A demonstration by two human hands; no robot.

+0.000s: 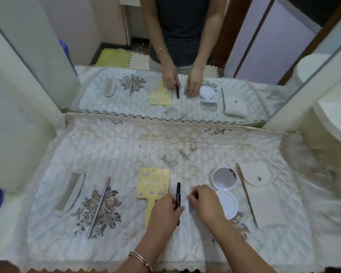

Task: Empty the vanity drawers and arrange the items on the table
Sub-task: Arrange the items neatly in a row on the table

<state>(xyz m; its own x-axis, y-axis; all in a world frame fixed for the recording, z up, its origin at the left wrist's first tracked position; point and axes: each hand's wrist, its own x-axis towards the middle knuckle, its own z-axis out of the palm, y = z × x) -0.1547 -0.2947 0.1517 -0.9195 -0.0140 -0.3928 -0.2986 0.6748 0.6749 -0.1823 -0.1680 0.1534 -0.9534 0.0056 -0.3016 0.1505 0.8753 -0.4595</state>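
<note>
Desk [126, 146] under a quilted cloth, mirror [185, 56] behind it; its drawers are out of sight below the frame. Laid out left to right: comb [70, 192], slim metal stick [98, 207], yellow hand mirror [153, 184] with handle toward the person, black pen-like tube [178, 189], open white compact [225, 191], cream pouch [262, 196]. Left hand [163, 211] fingers closed around the tube's near part, long axis pointing away toward the mirror; right hand [206, 201] fingers curled just beside it, any hold impossible to tell.
</note>
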